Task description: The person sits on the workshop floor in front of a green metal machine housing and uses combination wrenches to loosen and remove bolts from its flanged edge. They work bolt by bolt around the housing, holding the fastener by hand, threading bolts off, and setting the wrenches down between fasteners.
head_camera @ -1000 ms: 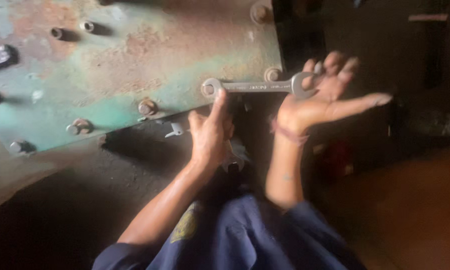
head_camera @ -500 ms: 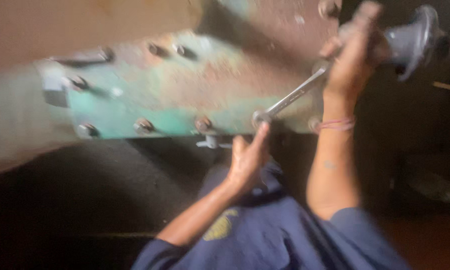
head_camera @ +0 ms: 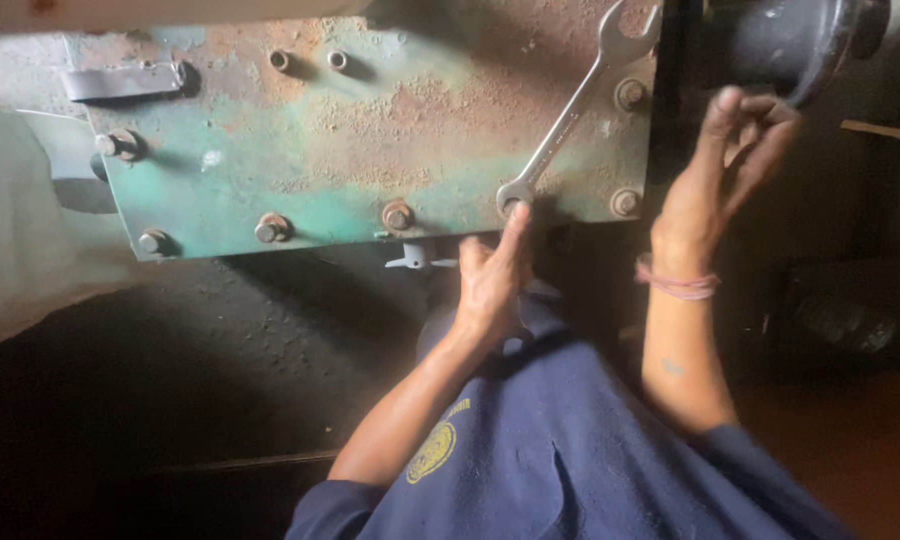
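Wrench swing done: the silver open-ended steel spanner (head_camera: 570,110) now stands steeply, free jaw end up near the top edge of the rusty green-painted steel plate (head_camera: 370,150). A second ago it lay nearly level, and half a second ago it was partway up. Its lower end sits on a bolt head at the plate's bottom edge.

Right hand (head_camera: 725,175) has let go of the spanner. It is off to the right of the plate, fingers loosely curled together in the air and holding nothing, where earlier it gripped or pushed the handle's far end. There is a pink band on that wrist.

Left hand (head_camera: 495,275) is below the plate, index finger extended and pressing the spanner's lower end against the bolt, other fingers half folded. My read: one stroke finished, tool held seated on the bolt.

Around:
- row of rusty hex bolts (head_camera: 397,215) along the bottom edge, more at the right edge
- small metal wing fitting (head_camera: 417,257) hanging under the plate, just left of the left hand
- grey metal bracket (head_camera: 120,80) at upper left
- dark rounded machine part (head_camera: 790,40) at upper right, close above the right hand, so it crowds the handle's swing on that side
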